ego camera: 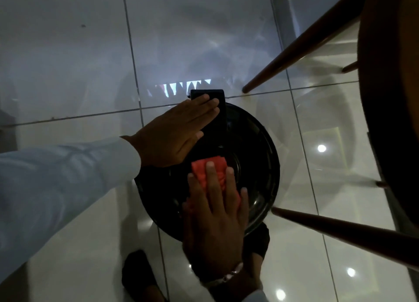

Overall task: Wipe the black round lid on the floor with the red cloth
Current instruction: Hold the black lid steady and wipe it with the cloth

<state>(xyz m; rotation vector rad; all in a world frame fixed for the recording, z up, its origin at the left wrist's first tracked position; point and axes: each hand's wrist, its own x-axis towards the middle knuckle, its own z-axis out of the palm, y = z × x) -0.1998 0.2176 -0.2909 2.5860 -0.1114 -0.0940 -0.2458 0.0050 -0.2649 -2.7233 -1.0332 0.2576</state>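
White glossy tiled floor [68, 52], grey grout lines, ceiling lights reflected. Dark brown wooden chair [385, 97] at right, two legs reaching the tiles. Black round lid [256, 147] with rectangular handle, lying on the floor beside the chair. Left hand [174, 133], flat and released, resting on the lid's far-left part. Right hand [215, 213], fingers spread, pressing a folded red cloth [201, 167] onto the lid's centre.
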